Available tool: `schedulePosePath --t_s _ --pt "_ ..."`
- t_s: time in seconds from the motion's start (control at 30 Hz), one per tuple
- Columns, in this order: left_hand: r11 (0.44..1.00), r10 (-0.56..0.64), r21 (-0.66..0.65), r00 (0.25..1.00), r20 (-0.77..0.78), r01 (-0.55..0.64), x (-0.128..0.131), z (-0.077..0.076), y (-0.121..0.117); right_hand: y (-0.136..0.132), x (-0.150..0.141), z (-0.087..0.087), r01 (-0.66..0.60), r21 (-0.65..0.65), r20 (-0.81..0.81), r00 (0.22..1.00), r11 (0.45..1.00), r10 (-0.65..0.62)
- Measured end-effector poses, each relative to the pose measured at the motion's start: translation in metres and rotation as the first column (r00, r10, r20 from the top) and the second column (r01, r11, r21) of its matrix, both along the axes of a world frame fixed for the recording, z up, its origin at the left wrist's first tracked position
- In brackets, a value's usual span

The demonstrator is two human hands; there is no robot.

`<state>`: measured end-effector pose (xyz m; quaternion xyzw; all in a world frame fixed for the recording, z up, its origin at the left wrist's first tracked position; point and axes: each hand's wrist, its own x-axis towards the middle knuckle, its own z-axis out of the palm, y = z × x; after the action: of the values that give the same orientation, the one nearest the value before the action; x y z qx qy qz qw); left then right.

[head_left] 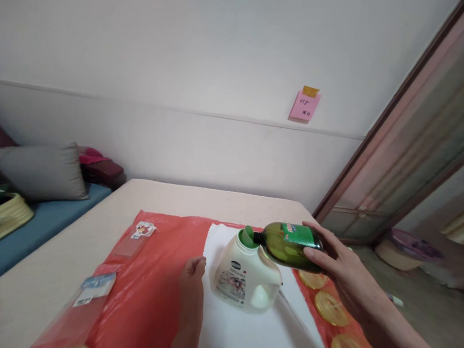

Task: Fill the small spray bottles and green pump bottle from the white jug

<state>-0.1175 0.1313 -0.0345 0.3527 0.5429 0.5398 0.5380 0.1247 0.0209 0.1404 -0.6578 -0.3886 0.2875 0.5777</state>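
Note:
My right hand (327, 252) grips a dark green bottle (275, 244) with a bright green label. The bottle is tipped nearly level, its black neck end pointing left at the mouth of a cream plastic jug (242, 278). Inside the jug's white-rimmed mouth shows a green spout-like piece (248, 236), partly behind the bottle's neck. The jug stands upright on a white sheet (239, 338), its hollow handle towards the right. Left of the jug, apart from it, my left hand (192, 278) is closed with fingers curled; whatever they hold, if anything, is hidden.
A red plastic sheet (155, 280) covers much of the cream table (36, 275). Yellow round lids (330, 307) line its right side. Clear packets (94, 293) lie left. Beyond are a grey cushion (39, 172), a wall with a pink note (305, 106), and a basin (400, 248).

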Motion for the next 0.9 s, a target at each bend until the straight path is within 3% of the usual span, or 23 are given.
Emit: schedulePosePath --t_s 0.47,0.9 --pt "1.0 -0.009 -0.028 1.0 -0.016 0.008 -0.002 0.006 -0.001 -0.002 -0.011 0.005 0.018 0.029 -0.049 0.999 0.999 -0.017" --pt "1.0 -0.01 -0.019 1.0 0.006 0.01 -0.002 0.0 0.002 -0.001 -0.008 0.004 -0.004 0.034 -0.059 0.998 0.999 0.006"
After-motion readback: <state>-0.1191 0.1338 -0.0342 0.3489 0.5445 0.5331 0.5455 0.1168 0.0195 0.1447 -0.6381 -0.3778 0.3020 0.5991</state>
